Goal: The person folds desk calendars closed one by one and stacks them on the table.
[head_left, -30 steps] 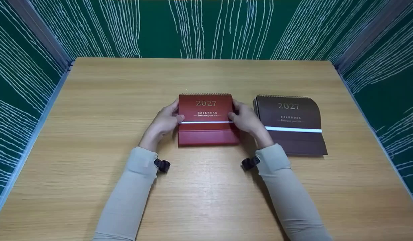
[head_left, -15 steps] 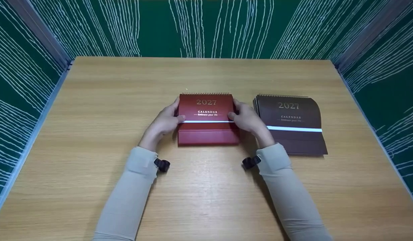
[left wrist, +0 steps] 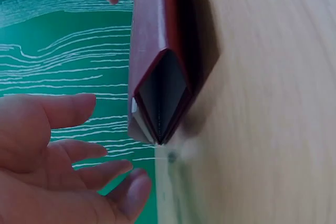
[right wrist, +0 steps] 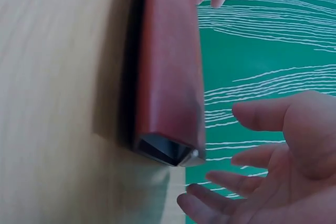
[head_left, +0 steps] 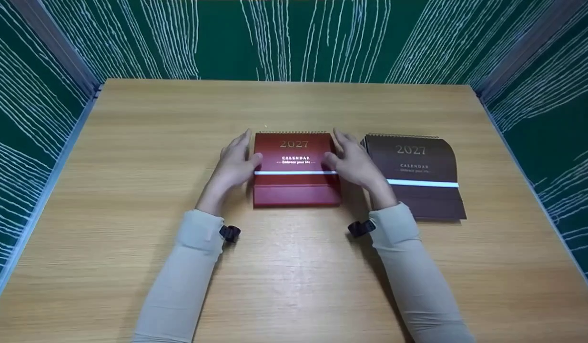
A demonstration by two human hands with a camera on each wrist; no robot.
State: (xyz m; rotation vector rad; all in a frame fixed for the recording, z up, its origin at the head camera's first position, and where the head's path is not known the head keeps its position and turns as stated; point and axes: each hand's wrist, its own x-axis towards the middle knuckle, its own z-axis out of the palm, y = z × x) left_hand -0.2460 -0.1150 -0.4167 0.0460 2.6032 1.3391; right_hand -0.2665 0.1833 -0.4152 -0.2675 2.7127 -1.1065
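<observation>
A red 2027 desk calendar [head_left: 296, 164] stands tented on the table, its spiral binding along the top and a pale band across its cover. At its left side is my left hand [head_left: 233, 162], fingers extended and thumb apart from them. My right hand [head_left: 355, 163] is spread the same way at the right side. Both wrist views show a gap between the fingers and the red calendar [left wrist: 152, 40]. In the right wrist view, the hollow end of the calendar [right wrist: 170, 77] faces my spread right hand [right wrist: 278, 166].
A dark brown 2027 desk calendar [head_left: 418, 166] with a pale band stands just right of my right hand, partly hidden by it. The wooden table [head_left: 294, 276] ends at green walls [head_left: 222, 43] with white streaks at the back and sides.
Both hands have let go of the red calendar; their fingers have straightened and moved slightly outward from its sides. The two calendars have stayed in place.
</observation>
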